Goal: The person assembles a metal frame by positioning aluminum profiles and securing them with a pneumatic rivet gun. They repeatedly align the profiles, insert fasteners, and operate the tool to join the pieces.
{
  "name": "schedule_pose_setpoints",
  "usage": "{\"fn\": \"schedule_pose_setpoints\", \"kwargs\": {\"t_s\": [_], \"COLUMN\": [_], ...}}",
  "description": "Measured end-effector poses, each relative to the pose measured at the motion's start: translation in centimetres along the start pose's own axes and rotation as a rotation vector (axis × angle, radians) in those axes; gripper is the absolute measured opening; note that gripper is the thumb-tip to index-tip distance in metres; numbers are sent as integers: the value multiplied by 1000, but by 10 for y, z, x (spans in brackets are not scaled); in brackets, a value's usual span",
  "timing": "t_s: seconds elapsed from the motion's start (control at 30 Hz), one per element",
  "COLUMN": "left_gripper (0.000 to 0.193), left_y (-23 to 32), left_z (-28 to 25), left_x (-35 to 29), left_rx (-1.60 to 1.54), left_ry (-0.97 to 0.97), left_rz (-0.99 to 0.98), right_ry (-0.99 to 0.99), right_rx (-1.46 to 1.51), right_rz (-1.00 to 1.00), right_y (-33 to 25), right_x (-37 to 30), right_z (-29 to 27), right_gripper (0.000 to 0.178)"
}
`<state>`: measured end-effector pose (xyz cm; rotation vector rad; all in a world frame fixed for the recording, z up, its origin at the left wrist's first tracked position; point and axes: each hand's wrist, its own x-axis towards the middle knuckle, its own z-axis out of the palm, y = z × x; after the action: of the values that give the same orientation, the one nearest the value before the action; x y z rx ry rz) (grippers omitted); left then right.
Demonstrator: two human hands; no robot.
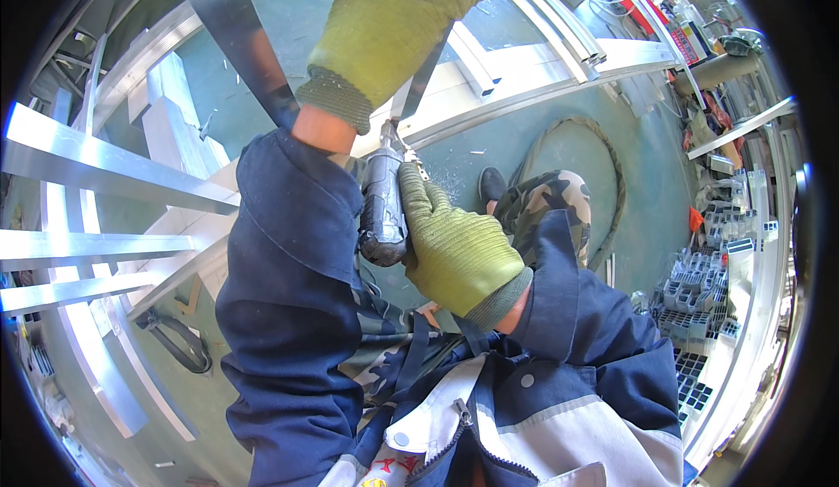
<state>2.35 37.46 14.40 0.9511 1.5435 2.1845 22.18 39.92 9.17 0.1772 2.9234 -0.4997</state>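
Observation:
My left hand [384, 37], in an olive-green knit glove, reaches to the top edge. It is closed over a dark, shiny metal bar [424, 80] that comes out below the palm; some fingertips are cut off by the frame. Below it, my right hand [459, 255], gloved alike, wraps round a hand-held power drill [383, 207] with a grey and black taped body. The drill's narrow nose points up to the lower end of that bar, beside a pale metal beam [489, 102]. Whether the tip touches metal I cannot tell.
Several aluminium bars [114, 168] stick out at the left. Another wide dark bar [232, 32] slants past my left forearm. A hose [619, 172] loops on the floor by my camouflage-clad leg [555, 207]. Stacked metal profiles [695, 295] lie at the right.

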Motion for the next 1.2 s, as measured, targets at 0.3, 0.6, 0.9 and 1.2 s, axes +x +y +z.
{"fn": "schedule_pose_setpoints", "kwargs": {"t_s": [0.3, 0.6, 0.9, 1.2], "left_gripper": [26, 36, 33, 30], "left_y": [0, -16, -4, -3], "left_z": [-2, -16, -3, -3], "left_x": [2, 9, 4, 3], "left_rx": [149, 599, 193, 138], "left_ry": [-16, -118, -59, -53], "left_rz": [-62, 393, 53, 25], "right_ry": [-72, -150, -79, -67], "right_rx": [-29, 12, -44, -48], "right_rz": [25, 69, 55, 36], "right_y": [-6, -10, -10, -10], "right_x": [4, 6, 4, 0], "right_z": [0, -7, -2, -4], "right_gripper": [74, 74, 71, 69]}}
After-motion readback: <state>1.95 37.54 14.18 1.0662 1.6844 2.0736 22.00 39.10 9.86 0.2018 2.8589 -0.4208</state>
